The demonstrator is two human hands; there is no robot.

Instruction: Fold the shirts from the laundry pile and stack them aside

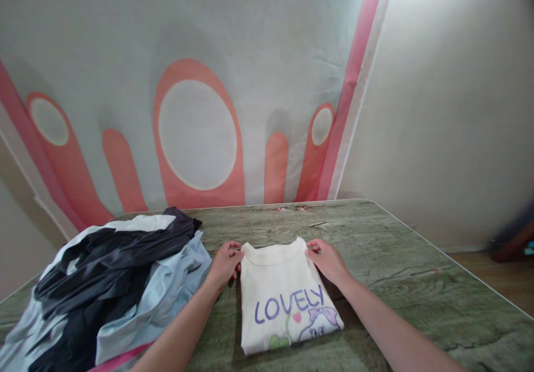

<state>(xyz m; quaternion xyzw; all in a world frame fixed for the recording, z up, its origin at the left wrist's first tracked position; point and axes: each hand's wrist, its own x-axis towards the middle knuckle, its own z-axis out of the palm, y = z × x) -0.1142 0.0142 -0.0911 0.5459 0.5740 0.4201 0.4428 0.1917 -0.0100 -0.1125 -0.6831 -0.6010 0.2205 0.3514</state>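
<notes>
A cream T-shirt [275, 283] lies folded into a neat rectangle on the wood-patterned table, its neckline at the far end. Purple "LOVELY" lettering and part of a cartoon print show on its front. At the shirt's far left corner, my left hand [227, 262] pinches the fabric by the collar between thumb and fingers. My right hand [327, 259] grips the far right corner in the same way. The shirt's underside is hidden.
To the left, a loose heap of clothes [112, 272] in black, white and light blue covers that side of the table [400, 283]. A wall hanging [200, 133] with orange-red shapes rises behind the far edge.
</notes>
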